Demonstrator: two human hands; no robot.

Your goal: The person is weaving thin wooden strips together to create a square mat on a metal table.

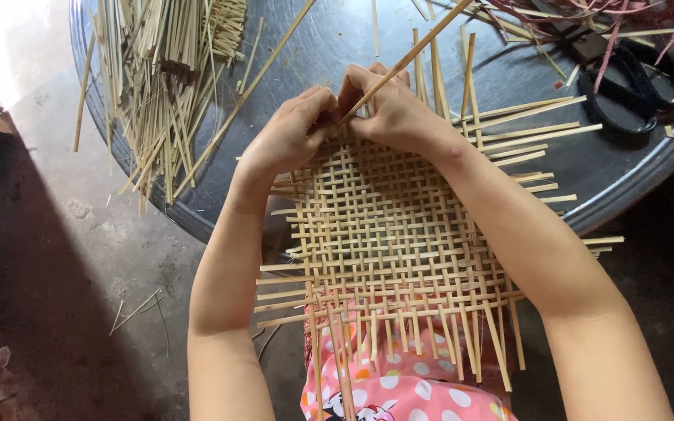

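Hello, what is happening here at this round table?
A person is weaving thin bamboo strips into a flat mat that rests partly on a dark round table and partly over their lap. Both hands work at the mat's far edge: the left hand presses on the weave, and the right hand pinches a long strip. A pile of loose strips lies to the left, black scissors to the right.
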